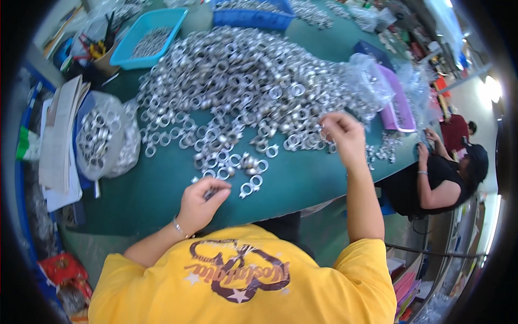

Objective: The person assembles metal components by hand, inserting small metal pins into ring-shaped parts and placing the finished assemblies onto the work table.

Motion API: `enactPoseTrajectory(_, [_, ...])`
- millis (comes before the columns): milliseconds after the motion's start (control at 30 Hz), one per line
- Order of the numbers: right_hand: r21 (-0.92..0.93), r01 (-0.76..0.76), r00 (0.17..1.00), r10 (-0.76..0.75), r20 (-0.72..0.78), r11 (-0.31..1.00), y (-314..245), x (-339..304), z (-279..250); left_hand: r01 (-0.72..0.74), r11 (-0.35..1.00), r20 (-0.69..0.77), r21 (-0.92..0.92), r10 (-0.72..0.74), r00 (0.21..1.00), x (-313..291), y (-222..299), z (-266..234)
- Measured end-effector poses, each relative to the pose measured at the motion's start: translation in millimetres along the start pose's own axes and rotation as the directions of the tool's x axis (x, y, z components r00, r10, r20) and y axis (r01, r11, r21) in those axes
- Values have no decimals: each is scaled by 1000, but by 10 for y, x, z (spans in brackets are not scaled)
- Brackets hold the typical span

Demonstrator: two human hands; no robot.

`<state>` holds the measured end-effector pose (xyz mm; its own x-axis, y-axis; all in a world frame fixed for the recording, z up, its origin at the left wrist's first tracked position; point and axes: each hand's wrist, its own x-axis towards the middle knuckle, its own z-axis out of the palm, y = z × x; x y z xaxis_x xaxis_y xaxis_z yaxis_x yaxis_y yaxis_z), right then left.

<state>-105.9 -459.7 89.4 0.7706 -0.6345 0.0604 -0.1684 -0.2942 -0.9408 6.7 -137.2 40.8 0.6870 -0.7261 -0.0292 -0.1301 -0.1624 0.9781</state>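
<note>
A big heap of silvery metal rings with small lugs (243,75) covers the middle of the green table (302,183). My left hand (198,204) is at the near edge of the heap, its fingers curled around small grey metal parts (209,193) that show between thumb and fingers. Just beyond it lie several loose rings (247,189). Over the heap's right front edge is my right hand (345,135), fingers bent and pinched together. Whatever is at those fingertips is too small and blurred to make out.
On the left stand a clear bag of rings (100,137) and upright cardboard sheets (60,129). A turquoise tray (121,54) and a blue tray (253,19) are behind the heap. A purple tray (396,102) stands at right, near a co-worker in black (431,183).
</note>
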Motion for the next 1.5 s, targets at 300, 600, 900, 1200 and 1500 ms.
enactPoseTrajectory(300, [-476, 381, 919, -268, 289, 793, 221, -735, 1056, 43, 982, 68, -182, -31, 997, -7, -37, 42])
enactPoseTrajectory(600, [388, -346, 908, 199, 370, 854, 154, -1070, 1067, 108, 979, 141, -174, -83, 986, 68, 26, 142])
enactPoseTrajectory(900, [62, 381, 894, -384, 231, 923, 22, -1133, 1229, 91, 978, 180, -190, -56, 982, 66, 35, 152])
enactPoseTrajectory(1200, [494, -215, 952, 69, 298, 843, 122, -1182, 1222, -179, 980, 154, -83, 190, 970, 63, -16, 161])
enactPoseTrajectory(1500, [660, -417, 876, 84, 474, 625, 171, -1195, 1271, -317, 948, 148, -31, 318, 936, 53, 2, 150])
